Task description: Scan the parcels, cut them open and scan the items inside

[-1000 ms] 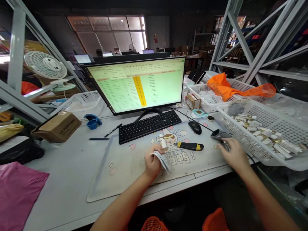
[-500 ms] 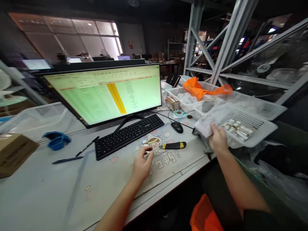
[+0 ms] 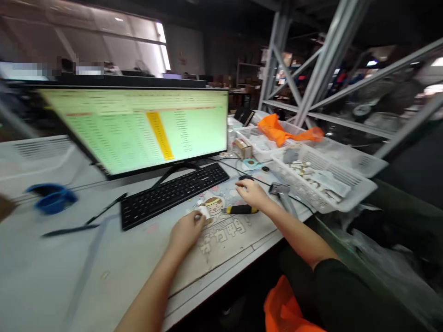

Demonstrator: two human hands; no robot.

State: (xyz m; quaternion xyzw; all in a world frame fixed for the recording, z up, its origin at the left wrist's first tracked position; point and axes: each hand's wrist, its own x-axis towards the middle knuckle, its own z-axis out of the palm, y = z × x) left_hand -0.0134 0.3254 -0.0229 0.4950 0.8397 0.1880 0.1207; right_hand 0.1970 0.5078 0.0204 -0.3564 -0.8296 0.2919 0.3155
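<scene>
My left hand [image 3: 187, 230] is low over the printed desk mat [image 3: 138, 258], its thumb and fingers closed on a small white cylindrical piece [image 3: 205, 212]. My right hand [image 3: 254, 193] hovers over the mat with fingers stretched out to the left, nothing visible in them. Just beneath it lies a black and yellow utility knife [image 3: 240, 210]. The black mouse [image 3: 246, 178] is partly hidden behind that hand. To the right, a white plastic basket [image 3: 360, 186] contains several small white and brass-coloured pieces [image 3: 304, 170].
A large monitor [image 3: 145, 129] stands behind a black keyboard [image 3: 176, 196]. A grey handheld device [image 3: 285, 198] with a cable lies by the basket. A roll of teal tape [image 3: 251, 164], an orange bag [image 3: 280, 131], a blue tape dispenser-like object [image 3: 51, 198] and pens [image 3: 71, 230] are around.
My right hand has left the clear plastic packaging it held over the basket and moved left over the mat. My left hand has turned, and the white piece shows more clearly. The view has shifted.
</scene>
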